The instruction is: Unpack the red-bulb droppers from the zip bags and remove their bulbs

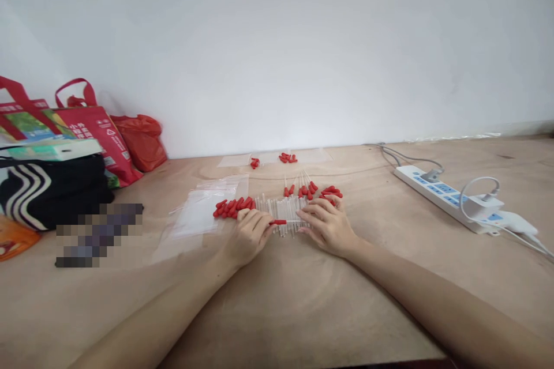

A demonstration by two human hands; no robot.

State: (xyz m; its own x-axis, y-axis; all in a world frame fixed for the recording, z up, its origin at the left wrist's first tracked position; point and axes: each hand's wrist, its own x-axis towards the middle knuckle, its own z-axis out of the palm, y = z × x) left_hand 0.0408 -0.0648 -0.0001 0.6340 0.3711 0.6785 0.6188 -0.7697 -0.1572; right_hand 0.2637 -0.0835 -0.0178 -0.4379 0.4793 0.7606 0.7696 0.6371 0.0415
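My left hand (pixel 249 234) is closed in a pinch on one dropper (pixel 281 222), a clear tube with a red rubber bulb, held just above the wooden table (pixel 277 294). My right hand (pixel 328 223) lies with fingers spread on a row of several clear droppers (pixel 281 207). Their red bulbs (pixel 234 206) stick out to the left of the row, and more red-bulbed droppers (pixel 320 190) lie behind my right hand.
Clear plastic bags (pixel 201 213) lie left of the droppers. A few red bulbs (pixel 288 158) rest on plastic sheets by the wall. A white power strip (pixel 450 199) with cables is on the right. Red bags (pixel 99 127) and a striped bag (pixel 38 190) stand at left.
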